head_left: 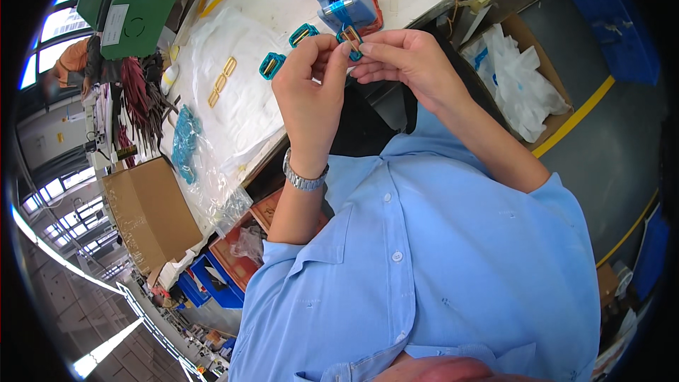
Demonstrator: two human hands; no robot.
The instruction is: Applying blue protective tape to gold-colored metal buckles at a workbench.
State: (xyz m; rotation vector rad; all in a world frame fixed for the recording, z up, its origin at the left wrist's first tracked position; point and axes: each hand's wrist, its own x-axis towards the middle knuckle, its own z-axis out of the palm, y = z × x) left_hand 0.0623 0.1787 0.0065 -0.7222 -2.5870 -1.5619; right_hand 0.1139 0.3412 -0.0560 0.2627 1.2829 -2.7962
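Above the table's near edge, my left hand and my right hand meet, fingertips pinched on a small rectangular buckle. Its frame looks gold or copper, with teal film around part of it. Just beyond it is a blue tape dispenser. Two teal-covered buckles, one farther back and one nearer, stand on the table beside my left hand. Left of them lie several bare gold rectangular rings, in a row. My fingers partly hide the held buckle.
White sheeting covers the worktable. A teal bundle in clear plastic lies at its left, near an open cardboard box. Yellow-handled tools and a green machine are farther back. At right, a carton holds white plastic bags.
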